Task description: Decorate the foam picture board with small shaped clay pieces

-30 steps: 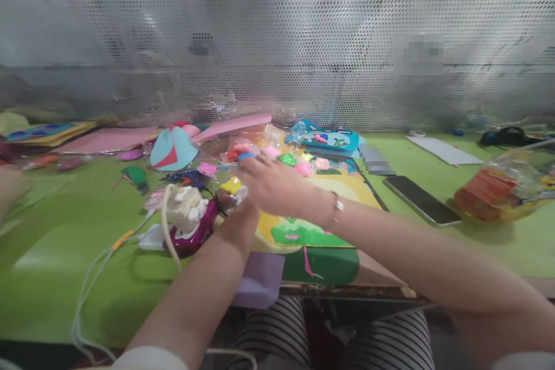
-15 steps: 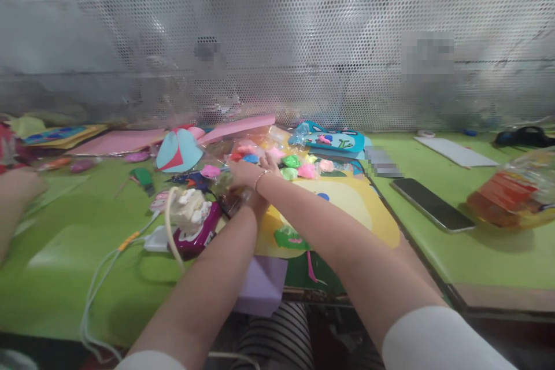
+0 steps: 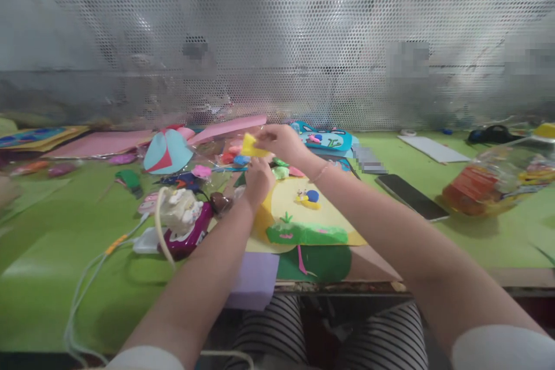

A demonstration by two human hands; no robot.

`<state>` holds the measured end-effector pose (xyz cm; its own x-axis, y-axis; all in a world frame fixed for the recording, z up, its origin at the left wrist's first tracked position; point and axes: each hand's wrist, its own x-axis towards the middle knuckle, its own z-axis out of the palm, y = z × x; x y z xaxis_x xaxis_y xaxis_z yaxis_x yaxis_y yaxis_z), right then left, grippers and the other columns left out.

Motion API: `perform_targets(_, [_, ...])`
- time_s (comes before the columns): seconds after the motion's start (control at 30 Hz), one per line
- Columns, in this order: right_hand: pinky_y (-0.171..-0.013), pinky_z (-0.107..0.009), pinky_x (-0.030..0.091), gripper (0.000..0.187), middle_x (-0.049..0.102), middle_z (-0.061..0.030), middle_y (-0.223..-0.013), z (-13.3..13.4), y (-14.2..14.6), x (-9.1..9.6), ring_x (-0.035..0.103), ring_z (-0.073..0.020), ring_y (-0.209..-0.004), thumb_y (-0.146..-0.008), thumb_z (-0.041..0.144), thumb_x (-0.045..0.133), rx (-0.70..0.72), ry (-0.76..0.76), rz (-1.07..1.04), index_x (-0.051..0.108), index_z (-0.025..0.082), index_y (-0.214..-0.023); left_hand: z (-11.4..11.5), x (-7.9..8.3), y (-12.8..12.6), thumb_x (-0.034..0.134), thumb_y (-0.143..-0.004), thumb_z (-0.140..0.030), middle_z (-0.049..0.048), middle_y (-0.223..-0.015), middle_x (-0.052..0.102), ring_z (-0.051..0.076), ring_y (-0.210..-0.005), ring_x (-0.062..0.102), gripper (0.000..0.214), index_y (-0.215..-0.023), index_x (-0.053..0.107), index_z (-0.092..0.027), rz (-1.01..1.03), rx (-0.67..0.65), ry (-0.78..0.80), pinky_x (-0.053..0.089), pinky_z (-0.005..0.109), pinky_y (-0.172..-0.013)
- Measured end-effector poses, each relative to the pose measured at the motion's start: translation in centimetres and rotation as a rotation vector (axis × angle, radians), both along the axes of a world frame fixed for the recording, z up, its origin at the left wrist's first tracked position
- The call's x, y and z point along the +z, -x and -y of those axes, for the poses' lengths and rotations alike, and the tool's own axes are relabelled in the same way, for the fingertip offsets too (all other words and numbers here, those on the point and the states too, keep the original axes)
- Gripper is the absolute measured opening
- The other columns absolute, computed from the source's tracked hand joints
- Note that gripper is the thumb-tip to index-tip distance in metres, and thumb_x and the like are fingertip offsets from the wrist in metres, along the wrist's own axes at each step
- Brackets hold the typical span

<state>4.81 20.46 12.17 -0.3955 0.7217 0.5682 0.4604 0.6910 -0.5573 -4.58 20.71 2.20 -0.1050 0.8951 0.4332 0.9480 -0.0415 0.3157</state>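
While the yellow piece (image 3: 250,146) is pinched by one edge between the thumb and fingertips of the right hand (image 3: 281,141), most of its face hangs free. It is lifted off the table (image 3: 65,254), just above the heap of small coloured shapes (image 3: 236,157). That grip seems meant to keep it clear of the clutter and easy to turn.

The left hand (image 3: 259,178) sits just below it, loosely curled with its back to the camera, at the near edge of the heap. Its fingers fold out of sight, so I cannot tell whether it grips anything.

Just right of both hands lies the yellow board (image 3: 299,217), flat and close to the body, probably to stay within easy reach. It carries a green strip (image 3: 303,234) along its near side and a small blue-and-yellow figure (image 3: 309,198) above it. A purple block (image 3: 254,277) lies at the table edge beside the board. A white and purple device (image 3: 184,217) rests to the left, its cord trailing toward the person. A phone (image 3: 411,196) lies well apart on the right.

The shapes in the heap blur together, and some seem to lie under clear wrap. A perforated metal screen (image 3: 277,46) closes off what is behind. At the far left edge a pale blur may be another person's hand, too cut off to tell.
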Motion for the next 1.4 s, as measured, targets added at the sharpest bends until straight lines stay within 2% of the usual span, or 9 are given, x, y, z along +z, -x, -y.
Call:
perform_targets(0.13, [-0.066, -0.031, 0.049, 0.012, 0.068, -0.0028, -0.072, 0.4, -7.2, -1.4, 0.062, -0.0168, -0.068, -0.069, 0.026, 0.070, -0.110, 0.069, -0.128, 0.067, 0.016, -0.074, -0.7, 1.0, 0.3, 0.037, -0.088, -0.018, 0.0217, -0.128, 0.049, 0.028, -0.121, 0.047, 0.041, -0.126, 0.045, -0.005, 0.184, 0.029, -0.122, 0.037, 0.038, -0.101])
perform_targets(0.27, [-0.057, -0.031, 0.048, 0.024, 0.066, -0.0039, -0.070, 0.9, -10.3, -4.6, 0.060, -0.0173, -0.062, -0.067, 0.039, 0.069, -0.149, 0.206, -0.239, 0.066, 0.018, -0.076, -0.4, 1.6, -0.1, 0.026, -0.094, -0.030, 0.0133, -0.124, 0.053, 0.018, -0.116, 0.050, 0.040, -0.124, 0.048, -0.014, 0.475, -0.323, -0.258, 0.040, 0.029, -0.097])
perform_targets(0.4, [-0.066, -0.033, 0.050, 0.023, 0.067, -0.0049, -0.076, 1.9, -9.5, -6.7, 0.061, -0.0178, -0.069, -0.068, 0.039, 0.068, -0.152, 0.186, -0.275, 0.063, 0.018, -0.077, 1.2, 1.4, -1.5, 0.050, -0.085, -0.045, 0.0070, -0.100, 0.064, 0.016, -0.085, 0.059, 0.035, -0.103, 0.058, -0.016, 0.561, -0.675, -0.056, 0.047, 0.027, -0.075])
perform_targets(0.53, [-0.071, -0.033, 0.052, 0.023, 0.066, -0.0056, -0.085, 2.4, -9.6, -7.0, 0.061, -0.0168, -0.075, -0.074, 0.036, 0.061, -0.124, 0.167, -0.399, 0.059, 0.018, -0.088, 2.1, 1.2, -2.5, 0.055, -0.082, -0.047, 0.0013, -0.068, 0.063, 0.010, -0.052, 0.054, 0.031, -0.085, 0.052, -0.016, 0.814, -0.700, 0.185, 0.044, 0.023, -0.053])
perform_targets(0.63, [-0.075, -0.034, 0.053, 0.021, 0.065, -0.0055, -0.089, 2.5, -10.8, -6.7, 0.062, -0.0173, -0.082, -0.074, 0.033, 0.061, -0.077, 0.151, -0.427, 0.057, 0.020, -0.089, 1.9, 1.3, -2.5, 0.055, -0.083, -0.044, 0.0016, -0.065, 0.064, 0.009, -0.050, 0.056, 0.029, -0.084, 0.049, -0.017, 1.117, -0.703, 0.288, 0.046, 0.023, -0.054])
perform_targets(0.73, [-0.075, -0.036, 0.053, 0.012, 0.065, -0.0063, -0.087, 2.6, -11.4, -6.6, 0.062, -0.0192, -0.084, -0.073, 0.029, 0.061, -0.117, 0.084, -0.299, 0.059, 0.020, -0.080, 1.5, 1.3, -2.3, 0.057, -0.083, -0.043, 0.0031, -0.068, 0.066, 0.009, -0.052, 0.057, 0.028, -0.086, 0.051, -0.016, 1.277, -0.732, 0.342, 0.047, 0.023, -0.058])
perform_targets(0.9, [-0.073, -0.035, 0.054, 0.013, 0.066, -0.0071, -0.089, 2.8, -11.1, -7.0, 0.063, -0.0194, -0.082, -0.075, 0.027, 0.059, -0.142, 0.063, -0.235, 0.065, 0.020, -0.084, 1.3, 1.3, -2.3, 0.060, -0.082, -0.035, 0.0045, -0.075, 0.069, 0.008, -0.055, 0.060, 0.023, -0.091, 0.055, -0.015, 1.373, -0.751, 0.413, 0.049, 0.022, -0.061])
perform_targets(1.17, [-0.070, -0.032, 0.051, 0.013, 0.061, -0.0057, -0.088, 2.7, -11.3, -7.4, 0.059, -0.0176, -0.080, -0.077, 0.025, 0.055, -0.054, 0.038, -0.158, 0.063, 0.020, -0.086, 1.6, 1.6, -1.9, 0.058, -0.080, -0.025, 0.0046, -0.065, 0.067, 0.009, -0.051, 0.060, 0.015, -0.086, 0.059, -0.012, 1.377, -0.798, 0.570, 0.051, 0.021, -0.056])
perform_targets(1.4, [-0.062, -0.027, 0.050, 0.008, 0.054, -0.0040, -0.081, 3.6, -10.5, -7.5, 0.055, -0.0143, -0.071, -0.074, 0.013, 0.050, 0.040, -0.071, 0.036, 0.055, 0.020, -0.075, 2.2, 1.9, -1.7, 0.071, -0.071, -0.032, 0.0060, -0.081, 0.068, 0.015, -0.067, 0.066, 0.032, -0.097, 0.060, -0.015, 1.388, -0.837, 0.626, 0.057, 0.028, -0.063])
